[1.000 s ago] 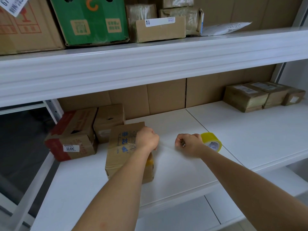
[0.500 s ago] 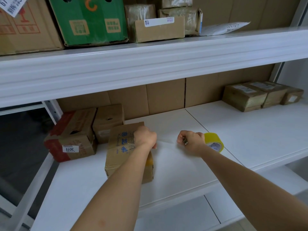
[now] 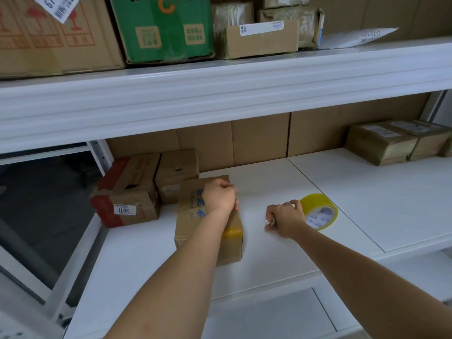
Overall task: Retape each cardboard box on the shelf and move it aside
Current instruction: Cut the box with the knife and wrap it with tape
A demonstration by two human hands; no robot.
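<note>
Left hand [image 3: 220, 198] fists on the cardboard box [image 3: 195, 223]; right hand [image 3: 285, 220] grips tape roll [image 3: 320, 212] and a small blade — the cut strip could curl, sticking to itself.

two bare forearms reach in from the bottom edge, no sleeves showing on either. left hand [image 3: 220, 196] and right hand [image 3: 285, 220] wear no gloves, rings or watch.

The tape roll [image 3: 320, 211] is seen as yellow, the shelf [image 3: 342, 192] as white, one box [image 3: 208, 221] as brown with blue letters, another box [image 3: 163, 28] as green.
</note>
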